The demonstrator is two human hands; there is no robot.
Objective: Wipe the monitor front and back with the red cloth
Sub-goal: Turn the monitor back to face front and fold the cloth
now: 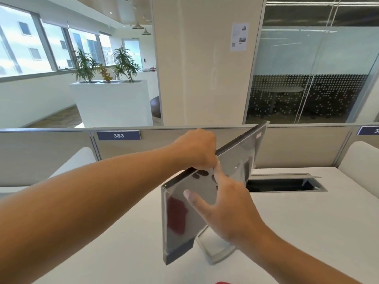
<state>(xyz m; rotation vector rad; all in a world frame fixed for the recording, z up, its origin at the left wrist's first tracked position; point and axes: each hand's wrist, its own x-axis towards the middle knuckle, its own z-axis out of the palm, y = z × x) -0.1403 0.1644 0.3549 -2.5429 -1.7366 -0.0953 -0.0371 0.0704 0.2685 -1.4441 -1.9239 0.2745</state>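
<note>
The silver monitor (178,220) stands on the white desk (307,232), turned so its glossy back faces me and its top edge runs up to the right. My left hand (196,149) grips that top edge with curled fingers. My right hand (221,203) lies on the back panel with spread, fairly straight fingers. The monitor's silver stand base (217,253) sits on the desk under my right wrist. A sliver of the red cloth (223,282) shows at the bottom edge of the view, on the desk, in neither hand. A red patch reflects in the monitor's back.
An open cable slot (287,184) is set in the desk behind the monitor. Beige partition panels (61,152) with a sign reading 383 (118,135) bound the desk's far side. Beyond stand a pillar, a white planter with plants (111,101) and a glass-walled room.
</note>
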